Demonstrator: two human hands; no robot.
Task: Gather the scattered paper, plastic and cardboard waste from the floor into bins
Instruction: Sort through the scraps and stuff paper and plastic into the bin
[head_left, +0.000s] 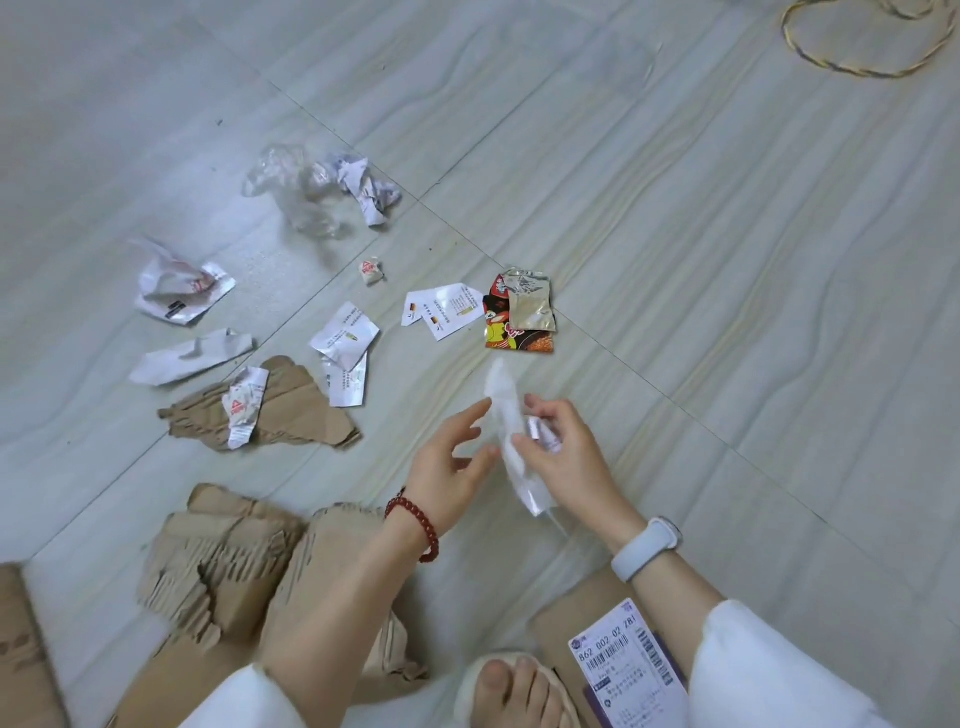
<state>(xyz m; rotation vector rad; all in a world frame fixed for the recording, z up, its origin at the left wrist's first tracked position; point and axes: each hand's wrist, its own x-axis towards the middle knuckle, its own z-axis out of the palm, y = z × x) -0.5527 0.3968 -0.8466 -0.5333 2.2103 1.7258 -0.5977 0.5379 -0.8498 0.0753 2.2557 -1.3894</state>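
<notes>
My right hand (563, 454) holds a clear plastic wrapper (506, 410) upright above the floor, along with a small purple-white scrap. My left hand (451, 465) is open just to its left, fingers spread, nearly touching the wrapper. Ahead lie a red and silver noodle packet (519, 312), white paper slips (444, 309), torn white sachets (345, 338), crumpled white paper (179, 288), a crushed clear plastic bag (298, 187) and crumpled printed paper (366, 187). A torn brown cardboard piece (291, 415) lies at the left.
Larger torn cardboard pieces (228, 561) lie close at lower left. A cardboard flap with a shipping label (628, 670) sits by my sandalled foot (511, 686). A yellow-black cord (862, 67) loops at the top right. No bin is in view.
</notes>
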